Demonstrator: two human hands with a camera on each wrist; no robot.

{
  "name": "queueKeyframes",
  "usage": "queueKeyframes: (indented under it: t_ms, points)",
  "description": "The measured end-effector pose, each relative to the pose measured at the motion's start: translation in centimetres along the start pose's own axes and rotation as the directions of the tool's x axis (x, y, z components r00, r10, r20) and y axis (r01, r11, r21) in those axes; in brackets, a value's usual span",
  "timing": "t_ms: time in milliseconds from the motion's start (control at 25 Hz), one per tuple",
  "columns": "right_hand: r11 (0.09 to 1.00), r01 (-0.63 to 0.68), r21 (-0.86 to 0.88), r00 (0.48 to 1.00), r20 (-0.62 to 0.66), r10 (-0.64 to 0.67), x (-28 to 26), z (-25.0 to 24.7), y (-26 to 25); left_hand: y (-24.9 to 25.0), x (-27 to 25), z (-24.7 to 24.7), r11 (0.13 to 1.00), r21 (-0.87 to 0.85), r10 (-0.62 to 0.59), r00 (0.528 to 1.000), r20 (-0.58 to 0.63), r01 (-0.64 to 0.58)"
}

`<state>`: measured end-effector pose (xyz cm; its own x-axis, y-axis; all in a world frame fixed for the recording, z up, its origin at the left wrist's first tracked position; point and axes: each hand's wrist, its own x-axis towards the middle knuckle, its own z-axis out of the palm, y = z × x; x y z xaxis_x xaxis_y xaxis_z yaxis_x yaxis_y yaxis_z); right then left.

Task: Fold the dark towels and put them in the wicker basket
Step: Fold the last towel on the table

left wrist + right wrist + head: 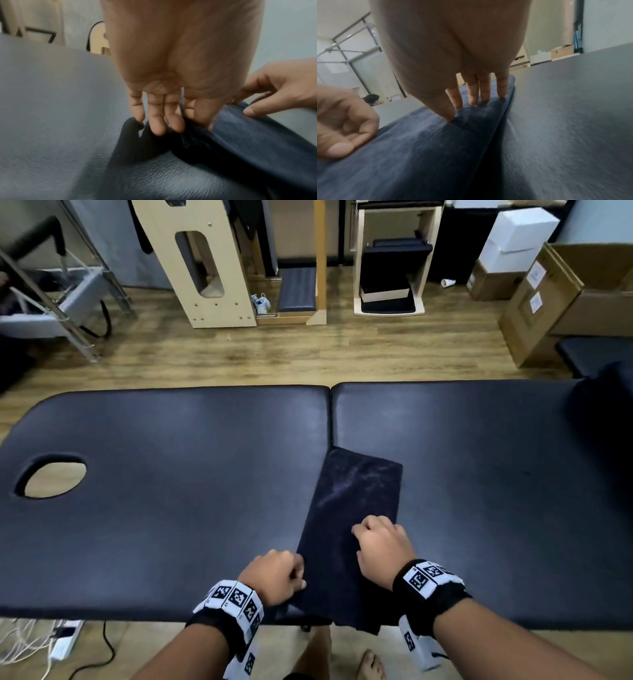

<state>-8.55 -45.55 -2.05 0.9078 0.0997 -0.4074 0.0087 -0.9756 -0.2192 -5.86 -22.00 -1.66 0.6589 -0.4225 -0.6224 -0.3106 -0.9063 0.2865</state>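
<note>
A black padded massage table (pixel 171 440) with a face hole (pixel 54 475) near its left end fills the room's foreground, cardboard boxes (pixel 548 302) stacked on the wood floor beyond. A dark towel (pixel 352 508), folded into a long strip, lies across the table's near side just right of the centre seam — its near end hanging over the edge. The right hand (pixel 380 546) presses down on the strip, fingers (pixel 472 94) straight and spread. The left hand (pixel 274 577) pinches the towel's left edge — thumb against fingers (pixel 157 125). No wicker basket shows.
</note>
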Motion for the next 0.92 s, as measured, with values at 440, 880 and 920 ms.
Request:
queueKeyframes:
  t_ms: [440, 880, 920]
  points:
    - [0.975, 0.116, -0.188, 0.991, 0.091, -0.100, -5.5, 3.2, -1.8, 2.5, -0.8, 1.7, 0.867, 0.454, 0.231, 0.973, 0.001, -0.206]
    - [0.992, -0.029, 0.119, 0.999, -0.034, 0.034, -2.3, -2.9, 0.6, 2.7, 3.0, -5.8, 0.975, 0.127, 0.200, 0.967, -0.157, -0.181]
    - [0.986, -0.063, 0.154, 0.997, -0.043, 0.070, -1.8, -3.7, 1.1, 2.9, 3.7, -7.3, 0.986, 0.027, 0.167, 0.975, -0.146, -0.165]
